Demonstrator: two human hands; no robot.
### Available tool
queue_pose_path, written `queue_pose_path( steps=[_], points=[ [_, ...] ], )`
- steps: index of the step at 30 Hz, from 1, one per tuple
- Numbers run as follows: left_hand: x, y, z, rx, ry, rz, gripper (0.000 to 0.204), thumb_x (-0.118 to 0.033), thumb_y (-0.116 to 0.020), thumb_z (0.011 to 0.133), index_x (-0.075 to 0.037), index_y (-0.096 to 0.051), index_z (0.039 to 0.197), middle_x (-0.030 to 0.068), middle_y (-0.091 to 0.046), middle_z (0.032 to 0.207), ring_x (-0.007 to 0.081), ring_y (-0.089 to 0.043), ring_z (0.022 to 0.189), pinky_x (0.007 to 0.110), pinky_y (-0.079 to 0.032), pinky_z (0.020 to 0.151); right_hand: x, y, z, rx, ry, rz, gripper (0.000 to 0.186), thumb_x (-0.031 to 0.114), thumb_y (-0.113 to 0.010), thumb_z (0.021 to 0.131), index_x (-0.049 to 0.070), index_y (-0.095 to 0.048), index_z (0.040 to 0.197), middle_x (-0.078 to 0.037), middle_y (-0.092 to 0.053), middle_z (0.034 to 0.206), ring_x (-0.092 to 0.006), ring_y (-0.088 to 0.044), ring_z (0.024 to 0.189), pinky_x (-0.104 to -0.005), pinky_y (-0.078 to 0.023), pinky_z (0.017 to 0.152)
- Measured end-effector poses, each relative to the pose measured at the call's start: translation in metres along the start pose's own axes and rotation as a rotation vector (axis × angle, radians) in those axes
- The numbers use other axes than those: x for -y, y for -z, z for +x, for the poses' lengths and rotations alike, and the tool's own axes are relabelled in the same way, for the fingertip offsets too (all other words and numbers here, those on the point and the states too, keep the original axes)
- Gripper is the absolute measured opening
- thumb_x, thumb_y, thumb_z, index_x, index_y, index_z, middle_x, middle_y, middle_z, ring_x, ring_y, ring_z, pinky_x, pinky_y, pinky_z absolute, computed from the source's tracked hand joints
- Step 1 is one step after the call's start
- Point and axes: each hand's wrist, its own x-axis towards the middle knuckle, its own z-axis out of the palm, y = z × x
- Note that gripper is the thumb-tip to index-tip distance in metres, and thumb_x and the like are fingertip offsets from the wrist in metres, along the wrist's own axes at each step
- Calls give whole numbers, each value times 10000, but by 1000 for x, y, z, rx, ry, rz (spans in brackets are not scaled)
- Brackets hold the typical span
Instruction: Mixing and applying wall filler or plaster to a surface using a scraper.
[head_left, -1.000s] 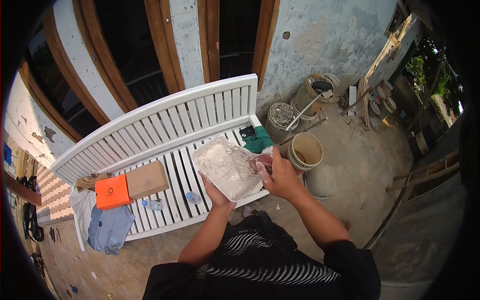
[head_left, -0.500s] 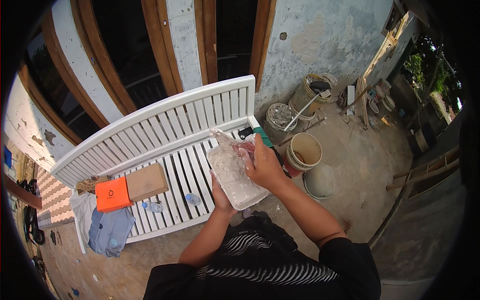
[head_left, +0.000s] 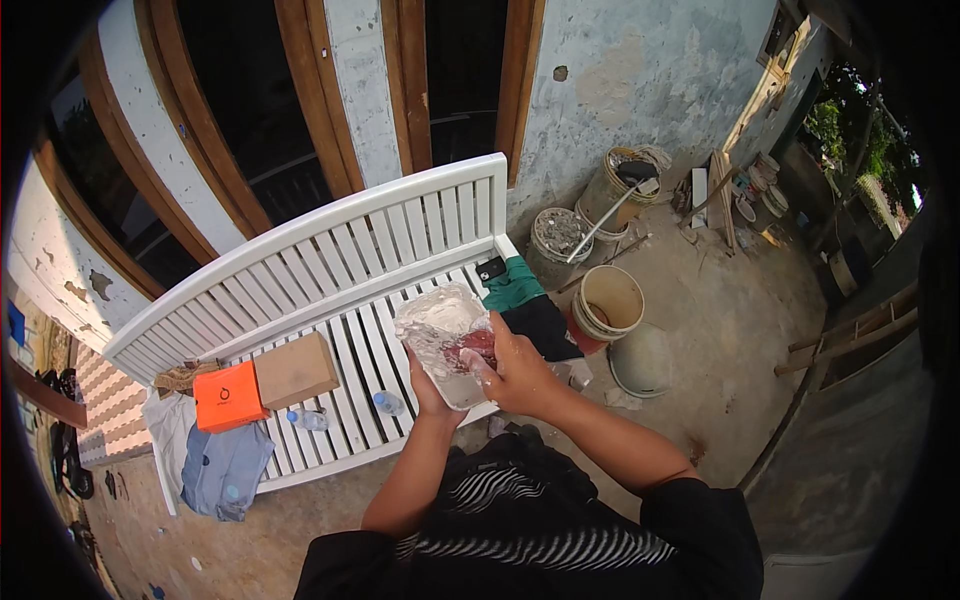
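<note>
A small white tray [head_left: 457, 392] smeared with thick white putty [head_left: 436, 318] is held in front of me, over the bench. My left hand [head_left: 432, 388] grips it from the left side and below, fingers partly hidden underneath. Inside the tray, my right hand [head_left: 518, 368] is closed around a flat reddish scraper [head_left: 474, 350] coated with putty. Its blade end is pressed against or lies close to the putty; the smears hide its exact shape. White residue also marks the right-hand fingers.
Behind the tray stands a white slatted bench [head_left: 290, 265] bearing an orange box [head_left: 228, 397], a cardboard box [head_left: 297, 373], small plastic bottles [head_left: 388, 403] and green-and-black cloth [head_left: 515, 290]. To the right are an open bucket [head_left: 610, 300], a rubble-filled bucket [head_left: 561, 232] and an upturned grey basin [head_left: 640, 360].
The tray has shifted left and turned more upright in view. My right hand has brought the scraper from the tray's far right side down toward its nearer part.
</note>
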Motion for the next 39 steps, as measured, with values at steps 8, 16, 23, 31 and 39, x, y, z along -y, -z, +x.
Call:
queue_pose_path(
  steps=[8,16,23,31,39],
  points=[
    [-10,7,2,45,15,-64,678,-579,-280,993,-109,-340,1479,131,-462,1435,332,-497,1270,478,-409,1067,-4,30,32,-262,-31,-10,409,110,-614,891,-98,-402,1172,-254,-657,865,-418,-660,805,-437,-504,696],
    [-2,3,4,38,-48,1,624,-538,-264,1012,-108,-378,1449,120,-483,1413,303,-502,1258,455,-410,1058,9,-9,24,-89,-96,-95,521,110,-612,873,-124,-336,1247,-269,-649,854,-462,-639,817,-495,-496,701],
    [-15,11,5,71,-28,-62,624,-497,-301,985,-105,-371,1466,133,-480,1425,319,-497,1280,460,-396,1086,7,3,22,-168,-140,18,466,94,-629,874,-127,-374,1194,-251,-666,855,-425,-667,802,-423,-517,691],
    [-10,25,10,23,-79,-6,614,-473,-303,995,-85,-352,1468,135,-475,1421,318,-500,1269,463,-398,1081,12,13,38,-155,-79,-52,414,105,-677,832,-108,-494,1137,-234,-660,816,-399,-663,782,-409,-507,685],
    [-9,29,11,106,-33,-19,621,-494,-311,993,-84,-370,1456,136,-495,1398,315,-514,1251,462,-410,1067,10,25,34,-73,-58,-39,287,103,-673,823,-33,-595,1064,-216,-663,803,-391,-662,765,-384,-513,663]
  ],
)
